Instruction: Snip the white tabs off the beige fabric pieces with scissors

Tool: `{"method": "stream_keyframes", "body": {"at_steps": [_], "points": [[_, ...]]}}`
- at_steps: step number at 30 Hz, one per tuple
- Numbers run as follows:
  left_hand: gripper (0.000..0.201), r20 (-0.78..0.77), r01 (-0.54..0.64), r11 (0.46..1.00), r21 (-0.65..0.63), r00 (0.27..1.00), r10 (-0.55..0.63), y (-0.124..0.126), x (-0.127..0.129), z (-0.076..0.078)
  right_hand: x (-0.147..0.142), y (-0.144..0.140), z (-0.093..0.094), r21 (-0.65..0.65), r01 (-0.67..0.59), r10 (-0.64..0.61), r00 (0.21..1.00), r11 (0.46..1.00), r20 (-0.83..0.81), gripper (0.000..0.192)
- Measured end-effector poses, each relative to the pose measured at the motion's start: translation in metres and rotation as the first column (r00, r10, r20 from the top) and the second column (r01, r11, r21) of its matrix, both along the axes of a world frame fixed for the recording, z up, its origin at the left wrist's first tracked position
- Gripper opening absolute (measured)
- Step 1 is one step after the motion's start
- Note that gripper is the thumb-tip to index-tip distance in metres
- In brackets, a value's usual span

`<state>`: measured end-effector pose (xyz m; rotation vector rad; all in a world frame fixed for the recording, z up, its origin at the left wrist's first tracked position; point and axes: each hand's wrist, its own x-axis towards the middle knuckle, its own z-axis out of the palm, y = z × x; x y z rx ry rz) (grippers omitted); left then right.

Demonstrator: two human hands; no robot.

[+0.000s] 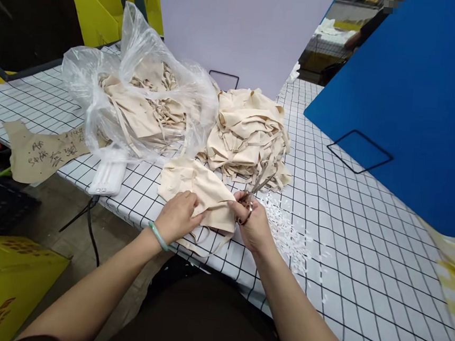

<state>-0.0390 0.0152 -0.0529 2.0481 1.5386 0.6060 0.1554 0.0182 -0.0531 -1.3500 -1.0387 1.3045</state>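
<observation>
My left hand point(178, 216), with a green bangle at the wrist, pinches a beige fabric garment point(194, 186) lying at the table's near edge. My right hand point(251, 223) grips small scissors point(258, 186) whose blades point up and away, and its fingers also touch the garment's right side. A thin strap of the garment hangs off the table edge below my hands. Behind the scissors lies a pile of the same beige garments point(249, 132).
A clear plastic bag point(138, 99) full of beige garments sits at the left. A brown paper note point(40, 151) and a white flat device point(107, 177) lie near it. Small white scraps point(289, 234) litter the checked tablecloth point(362, 267). A blue board point(412, 102) and white board point(243, 28) stand behind.
</observation>
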Motion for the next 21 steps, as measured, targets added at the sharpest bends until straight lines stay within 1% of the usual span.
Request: {"method": "stream_keyframes", "body": {"at_steps": [3, 4, 5, 6, 7, 8, 9, 10, 11, 12, 14, 16, 17, 19, 21], "points": [[0.014, 0.043, 0.032, 0.999, -0.030, 0.999, -0.031, -0.004, 0.001, 0.005, 0.005, -0.007, -0.006, 0.002, 0.061, -0.061, 0.997, 0.998, 0.056, 0.028], [0.016, 0.073, 0.046, 0.998, -0.044, 0.996, -0.042, -0.006, 0.000, 0.010, 0.005, -0.010, -0.007, 0.035, 0.073, -0.076, 0.993, 0.997, 0.092, 0.027], [0.020, 0.135, 0.073, 0.994, -0.086, 0.989, -0.061, -0.006, 0.000, 0.016, 0.002, -0.012, -0.008, 0.088, 0.059, -0.070, 0.989, 0.994, 0.132, 0.028], [0.023, 0.229, 0.118, 0.980, -0.159, 0.970, -0.080, -0.007, -0.001, 0.023, -0.001, -0.014, -0.008, 0.157, 0.013, -0.040, 0.985, 0.987, 0.169, 0.030], [0.027, 0.344, 0.183, 0.950, -0.252, 0.935, -0.088, -0.006, -0.003, 0.030, -0.005, -0.015, -0.007, 0.230, -0.055, 0.008, 0.980, 0.972, 0.199, 0.033], [0.030, 0.462, 0.258, 0.902, -0.346, 0.884, -0.075, -0.005, -0.004, 0.037, -0.010, -0.015, -0.006, 0.284, -0.132, 0.070, 0.974, 0.950, 0.217, 0.033], [0.033, 0.559, 0.323, 0.847, -0.423, 0.829, -0.038, -0.003, -0.005, 0.043, -0.014, -0.013, -0.005, 0.306, -0.199, 0.137, 0.968, 0.931, 0.211, 0.032], [0.034, 0.619, 0.362, 0.802, -0.475, 0.785, 0.012, -0.002, -0.007, 0.048, -0.017, -0.010, -0.002, 0.297, -0.238, 0.191, 0.965, 0.925, 0.179, 0.029], [0.035, 0.640, 0.365, 0.784, -0.503, 0.767, 0.054, 0.000, -0.009, 0.052, -0.018, -0.006, 0.001, 0.272, -0.250, 0.220, 0.966, 0.929, 0.138, 0.026], [0.036, 0.641, 0.347, 0.781, -0.519, 0.763, 0.087, 0.001, -0.011, 0.056, -0.018, -0.002, 0.004, 0.244, -0.242, 0.223, 0.969, 0.939, 0.103, 0.025], [0.036, 0.626, 0.315, 0.783, -0.536, 0.770, 0.119, 0.001, -0.014, 0.060, -0.013, 0.005, 0.012, 0.223, -0.190, 0.176, 0.981, 0.956, 0.081, 0.023], [0.034, 0.632, 0.331, 0.768, -0.549, 0.765, 0.122, 0.000, -0.014, 0.062, -0.008, 0.006, 0.020, 0.259, -0.149, 0.121, 0.985, 0.954, 0.123, 0.019], [0.032, 0.650, 0.352, 0.754, -0.554, 0.749, 0.128, -0.002, -0.013, 0.063, -0.006, 0.004, 0.023, 0.277, -0.164, 0.125, 0.981, 0.947, 0.152, 0.018], [0.028, 0.695, 0.390, 0.732, -0.558, 0.702, 0.156, -0.005, -0.009, 0.065, -0.006, -0.002, 0.025, 0.294, -0.240, 0.186, 0.962, 0.925, 0.199, 0.024], [0.026, 0.712, 0.405, 0.729, -0.552, 0.683, 0.160, -0.006, -0.006, 0.069, -0.008, -0.008, 0.025, 0.274, -0.307, 0.253, 0.943, 0.912, 0.217, 0.026]]}}
